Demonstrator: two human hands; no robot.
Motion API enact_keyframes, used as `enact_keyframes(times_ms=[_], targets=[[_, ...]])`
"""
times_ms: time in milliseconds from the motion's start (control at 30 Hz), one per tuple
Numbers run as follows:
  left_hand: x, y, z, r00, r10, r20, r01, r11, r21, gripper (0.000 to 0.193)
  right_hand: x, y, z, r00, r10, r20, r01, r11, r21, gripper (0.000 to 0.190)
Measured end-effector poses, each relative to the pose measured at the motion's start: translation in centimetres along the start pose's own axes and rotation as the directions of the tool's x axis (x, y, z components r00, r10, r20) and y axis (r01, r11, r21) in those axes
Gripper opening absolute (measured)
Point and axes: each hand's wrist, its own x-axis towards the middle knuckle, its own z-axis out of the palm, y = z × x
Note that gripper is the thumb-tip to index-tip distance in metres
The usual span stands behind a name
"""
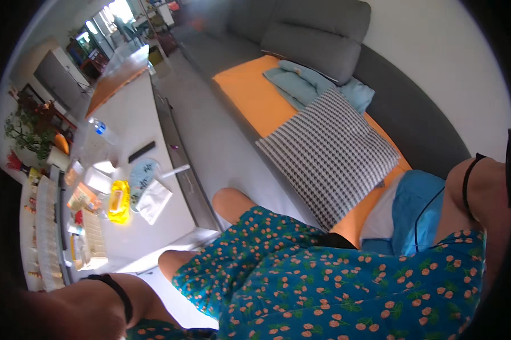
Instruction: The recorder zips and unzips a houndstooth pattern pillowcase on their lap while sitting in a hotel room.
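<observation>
At the lower left rim, my left hand (77,304) is close to the camera and blurred, above a black band (121,295) around the arm. My right hand (493,191) is at the right rim, beside another black band (467,182). The fingers of both hands are hidden, so whether they hold anything cannot be told. Between the arms is my green-blue garment with a cherry print (315,289), with both bare knees showing. A thin dark cable hangs by the right arm, in front of a blue and white cloth item (413,208).
Left of my knees, a long white-topped table (170,229) bears a yellow packet (119,202), white packet (154,201), round patterned item (144,174), black remote-like object (142,151) and plastic bottle (101,128). A houndstooth cushion (332,157) lies on the grey sofa (408,110) over orange fabric.
</observation>
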Motion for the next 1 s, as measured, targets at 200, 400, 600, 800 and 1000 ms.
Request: enact_keyframes(times_ms=[200,400,600,800,1000], targets=[[-0.5,0.1,1.9,1.0,-0.01,0.018,0.011,0.997,-0.073,0.043,-0.8,-1.3,-0.5,0.993,0.013,0.122,-0.003,0.997,-0.077,0.045],[-1.5,-0.7,3.2,1.0,0.012,0.023,-0.008,0.987,-0.163,0.04,0.9,-2.5,-0.8,0.981,0.063,0.184,-0.039,0.991,-0.131,0.043],[-1.1,-1.4,5.8,0.991,0.12,0.058,-0.093,0.934,-0.345,0.036,-0.5,-4.8,-2.4,0.968,0.208,0.137,-0.181,0.965,-0.19,0.04],[0.4,-1.3,10.9,0.987,-0.121,0.105,0.16,0.795,-0.585,0.033,-6.3,-4.3,-4.7,0.858,0.472,-0.205,-0.51,0.831,-0.223,0.038],[-3.0,5.6,28.1,0.533,-0.572,0.624,0.735,-0.053,-0.676,0.033,-25.6,5.2,2.1,0.051,0.991,0.127,-0.971,0.079,-0.224,0.051]])
